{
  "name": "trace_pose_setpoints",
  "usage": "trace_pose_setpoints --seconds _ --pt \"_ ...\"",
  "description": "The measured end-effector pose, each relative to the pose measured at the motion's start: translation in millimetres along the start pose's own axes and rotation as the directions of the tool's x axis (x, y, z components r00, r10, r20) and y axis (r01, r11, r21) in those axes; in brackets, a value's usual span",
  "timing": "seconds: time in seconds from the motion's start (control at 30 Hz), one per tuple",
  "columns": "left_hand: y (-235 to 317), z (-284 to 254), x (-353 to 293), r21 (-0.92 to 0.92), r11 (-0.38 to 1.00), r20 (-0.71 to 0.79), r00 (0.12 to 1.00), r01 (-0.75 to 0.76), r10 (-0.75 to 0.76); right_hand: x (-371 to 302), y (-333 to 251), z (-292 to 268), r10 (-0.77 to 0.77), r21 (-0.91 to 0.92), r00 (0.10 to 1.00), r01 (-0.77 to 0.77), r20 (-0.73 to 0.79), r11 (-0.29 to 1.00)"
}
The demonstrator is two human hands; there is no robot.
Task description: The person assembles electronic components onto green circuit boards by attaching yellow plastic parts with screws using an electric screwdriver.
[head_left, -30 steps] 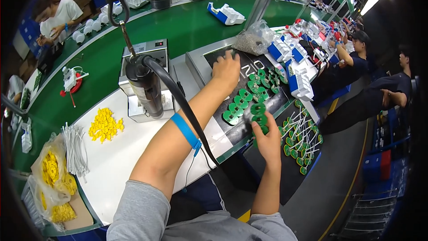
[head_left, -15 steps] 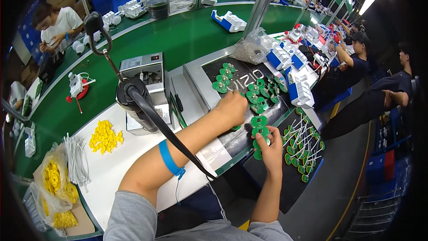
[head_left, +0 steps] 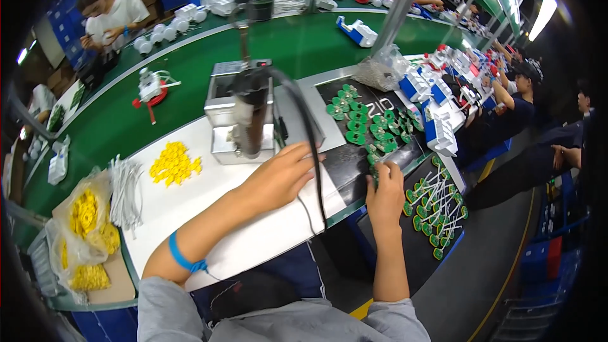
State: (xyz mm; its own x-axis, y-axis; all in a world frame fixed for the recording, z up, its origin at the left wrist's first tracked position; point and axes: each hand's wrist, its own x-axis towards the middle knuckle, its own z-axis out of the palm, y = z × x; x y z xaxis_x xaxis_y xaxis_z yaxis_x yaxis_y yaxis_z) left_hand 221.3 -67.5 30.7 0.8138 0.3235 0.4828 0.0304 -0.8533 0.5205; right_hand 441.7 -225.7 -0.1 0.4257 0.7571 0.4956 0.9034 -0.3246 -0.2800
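My left hand [head_left: 285, 176], with a blue band on its forearm, is over the white work surface beside the metal bench machine [head_left: 237, 114]. Its fingers are loosely spread, partly behind a black cable, and nothing shows in them. At the near edge of the black mat, my right hand [head_left: 385, 195] closes on a strip of green circuit boards [head_left: 373, 159], mostly hidden by the fingers. A strip of round green circuit boards [head_left: 356, 125] lies farther back on the mat, with more boards [head_left: 383, 130] to its right.
Yellow plastic parts [head_left: 175, 163] are heaped left of the machine, beside white wires [head_left: 126, 193] and a bag of yellow parts [head_left: 83, 212]. Boards with white wires [head_left: 434, 206] fill a tray at right. A green conveyor [head_left: 190, 98] runs behind; co-workers sit beyond and at right.
My left hand has drawn back from the mat toward the machine, uncovering a strip of boards. My right hand has brought its board strip forward onto the mat's edge. The view has shifted.
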Motion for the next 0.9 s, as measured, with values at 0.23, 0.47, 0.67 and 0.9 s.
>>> trace_pose_setpoints --seconds 0.23,0.47,0.67,0.9 --pt "115 -101 -207 0.050 0.909 -0.236 0.889 0.413 -0.391 -40 -31 -4 -0.198 0.250 0.976 0.170 0.093 0.953" --pt "200 -109 -366 -0.179 0.738 -0.405 0.634 0.651 -0.658 -90 -65 -49 -0.125 0.389 0.992 0.129 -0.036 0.912" --pt "231 -93 -410 0.075 0.780 -0.467 0.713 0.621 -0.523 -100 -60 -23 -0.076 0.013 0.993 0.075 0.088 0.997" --pt "215 -210 -454 -0.393 0.689 -0.191 0.678 0.610 -0.709 -167 -178 -91 0.035 0.488 0.866 0.247 -0.499 0.837"
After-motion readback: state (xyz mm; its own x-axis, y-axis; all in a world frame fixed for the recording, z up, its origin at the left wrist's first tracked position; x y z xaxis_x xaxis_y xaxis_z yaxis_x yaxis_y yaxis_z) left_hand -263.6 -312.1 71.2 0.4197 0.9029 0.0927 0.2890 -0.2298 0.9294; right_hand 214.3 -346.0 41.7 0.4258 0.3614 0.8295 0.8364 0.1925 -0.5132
